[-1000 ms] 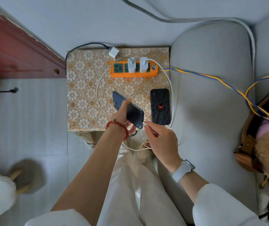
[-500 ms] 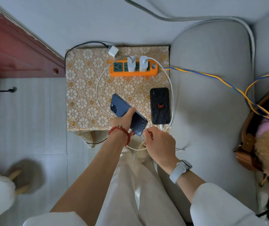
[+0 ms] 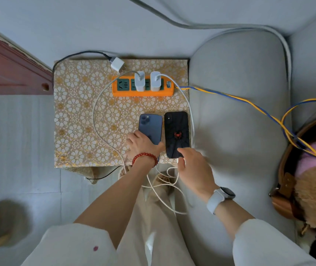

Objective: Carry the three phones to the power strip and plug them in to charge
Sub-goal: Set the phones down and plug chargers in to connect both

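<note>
Gold-patterned table (image 3: 76, 112) carried strip (image 3: 142, 87) at far edge. Blue phone (image 3: 151, 129) and black phone (image 3: 177, 134) lay near front-right corner. Left hand (image 3: 140, 144) curled on blue phone; right hand (image 3: 193, 166) loosely spread, fingertip on black. Third phone unseen; judged next: fetch, plug.

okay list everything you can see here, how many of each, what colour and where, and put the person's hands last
blue phone: 1, dark blue, face down on the table, left of the black one
black phone: 1, black with red spider, table's right edge
power strip: 1, orange, far side of table
plugged chargers: 2, white, in the strip
loose charger: 1, white, behind the strip
table: 1, gold floral cover, beside the sofa
sofa: 1, grey, right
left hand: on the blue phone, red bead bracelet
right hand: at the black phone's near end, white watch
</note>
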The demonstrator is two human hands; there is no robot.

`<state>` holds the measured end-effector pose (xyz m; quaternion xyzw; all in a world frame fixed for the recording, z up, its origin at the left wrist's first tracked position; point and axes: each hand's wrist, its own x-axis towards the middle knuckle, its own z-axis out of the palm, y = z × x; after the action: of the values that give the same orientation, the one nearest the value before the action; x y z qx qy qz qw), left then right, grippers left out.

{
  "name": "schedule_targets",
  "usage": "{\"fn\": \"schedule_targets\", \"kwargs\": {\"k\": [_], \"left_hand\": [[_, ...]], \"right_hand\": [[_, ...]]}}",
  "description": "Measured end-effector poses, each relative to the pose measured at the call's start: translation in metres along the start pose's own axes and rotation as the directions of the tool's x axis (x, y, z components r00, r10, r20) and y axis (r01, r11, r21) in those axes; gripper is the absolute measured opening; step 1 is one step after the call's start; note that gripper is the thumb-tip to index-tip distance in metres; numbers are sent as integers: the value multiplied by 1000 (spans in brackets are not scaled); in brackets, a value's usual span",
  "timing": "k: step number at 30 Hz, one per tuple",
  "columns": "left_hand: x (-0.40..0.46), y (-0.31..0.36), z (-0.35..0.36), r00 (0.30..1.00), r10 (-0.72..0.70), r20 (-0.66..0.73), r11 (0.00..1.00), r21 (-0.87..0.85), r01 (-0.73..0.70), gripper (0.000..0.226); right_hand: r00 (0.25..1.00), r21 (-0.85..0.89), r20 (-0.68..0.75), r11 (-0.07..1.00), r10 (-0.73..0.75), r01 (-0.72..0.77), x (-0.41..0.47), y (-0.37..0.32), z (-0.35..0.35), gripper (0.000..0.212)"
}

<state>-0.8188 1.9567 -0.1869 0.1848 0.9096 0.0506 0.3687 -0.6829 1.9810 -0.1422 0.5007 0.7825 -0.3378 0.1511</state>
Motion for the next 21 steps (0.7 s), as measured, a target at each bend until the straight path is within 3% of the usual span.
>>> {"fn": "schedule_targets", "kwargs": {"k": [4,8,14,21], "left_hand": [[2,7,16,995,-7,-101,998,56,13,78],[0,1,18,996,30,-88,999,42,-27,70],[1,-2,8,998,55,-2,998,-29,-55,58],[-6,-5,4,993,98,61,994,-55,-95,67]], "right_hand": [[985,-146,144,983,-94,115,19,7,10,52],[969,-226,233,965,-80,134,28,2,17,57],[964,-235,261,966,-46,110,28,-1,18,53],[967,-291,247,947,-62,135,26,2,23,51]]}}
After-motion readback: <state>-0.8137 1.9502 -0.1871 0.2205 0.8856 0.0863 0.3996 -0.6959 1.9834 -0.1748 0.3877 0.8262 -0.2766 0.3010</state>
